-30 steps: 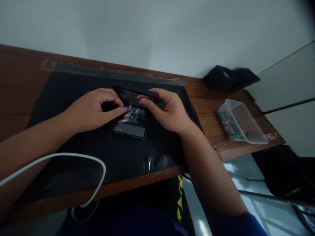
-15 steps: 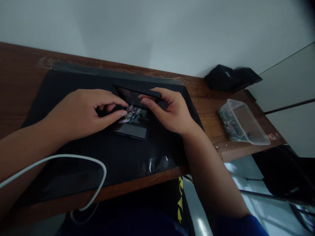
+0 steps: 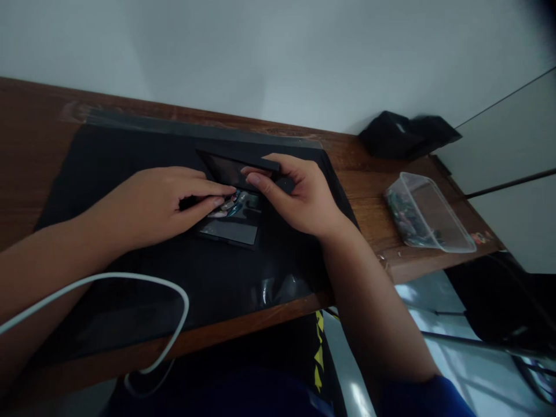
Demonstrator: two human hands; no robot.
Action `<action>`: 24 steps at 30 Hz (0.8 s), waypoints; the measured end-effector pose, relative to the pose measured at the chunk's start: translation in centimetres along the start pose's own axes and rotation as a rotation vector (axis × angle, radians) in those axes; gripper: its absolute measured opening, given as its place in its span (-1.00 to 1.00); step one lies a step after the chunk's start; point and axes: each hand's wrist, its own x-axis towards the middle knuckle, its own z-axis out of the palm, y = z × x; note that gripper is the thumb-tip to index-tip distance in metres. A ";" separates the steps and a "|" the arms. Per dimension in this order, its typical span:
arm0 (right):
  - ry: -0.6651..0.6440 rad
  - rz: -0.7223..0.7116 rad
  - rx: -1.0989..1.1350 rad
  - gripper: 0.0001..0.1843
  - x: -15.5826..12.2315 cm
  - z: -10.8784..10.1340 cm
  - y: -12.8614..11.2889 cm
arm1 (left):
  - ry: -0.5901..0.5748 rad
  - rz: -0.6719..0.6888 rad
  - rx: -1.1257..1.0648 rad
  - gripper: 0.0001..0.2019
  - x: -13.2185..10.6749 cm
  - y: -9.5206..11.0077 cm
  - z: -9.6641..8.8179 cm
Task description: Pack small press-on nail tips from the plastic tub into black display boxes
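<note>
My right hand grips the raised dark lid of a small black case, thumb in front and fingers behind. In the case's base lie several small, shiny, blue and pinkish pieces, their kind too small to make out. Over the left end of these pieces, my left hand has its thumb and forefinger close together in a pinch. Whatever is between those fingertips is hidden. The case rests on a black mat, with a pale grey panel along its near side.
A clear plastic tub holding small wrapped-looking pieces stands on the wooden table at right. Black boxes sit by the wall behind it. A white cable loops across the left forearm and over the table's front edge.
My left forefinger has stretched slightly further right over the shiny pieces, and the left hand has flattened a little. My right hand still grips the lid at about the same tilt.
</note>
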 end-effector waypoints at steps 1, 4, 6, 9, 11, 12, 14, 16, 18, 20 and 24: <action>0.001 0.004 -0.001 -0.57 0.0 0.0 0.0 | 0.002 0.004 0.002 -0.47 0.0 0.0 0.0; -0.003 0.012 -0.004 -0.52 0.0 0.0 0.1 | 0.033 0.007 0.001 -0.48 -0.1 0.1 0.0; -0.006 0.011 0.000 -0.50 0.0 0.0 0.1 | 0.053 -0.008 -0.013 -0.47 -0.2 0.2 -0.1; -0.008 0.017 0.009 -0.49 0.0 0.0 0.0 | 0.023 -0.058 -0.045 -0.47 -0.1 0.4 -0.4; -0.009 0.022 0.010 -0.50 0.0 -0.1 -0.1 | -0.010 -0.074 -0.070 -0.49 0.1 0.4 -0.7; -0.009 0.024 0.010 -0.50 0.0 -0.1 -0.1 | -0.019 -0.076 -0.080 -0.49 0.1 0.4 -0.7; -0.009 0.031 0.004 -0.51 0.0 -0.1 -0.2 | -0.013 -0.079 -0.095 -0.47 0.3 0.4 -0.8; -0.011 0.037 -0.004 -0.51 0.0 -0.1 -0.2 | -0.018 -0.098 -0.105 -0.45 0.3 0.4 -0.8; -0.013 0.034 -0.013 -0.51 0.0 -0.1 -0.2 | -0.030 -0.133 -0.119 -0.44 0.3 0.4 -0.7; -0.017 0.029 -0.018 -0.51 0.0 -0.1 -0.2 | -0.048 -0.161 -0.137 -0.42 0.3 0.4 -0.5; -0.024 0.032 -0.021 -0.53 0.0 -0.1 -0.2 | -0.046 -0.124 -0.186 -0.42 0.4 0.0 -0.2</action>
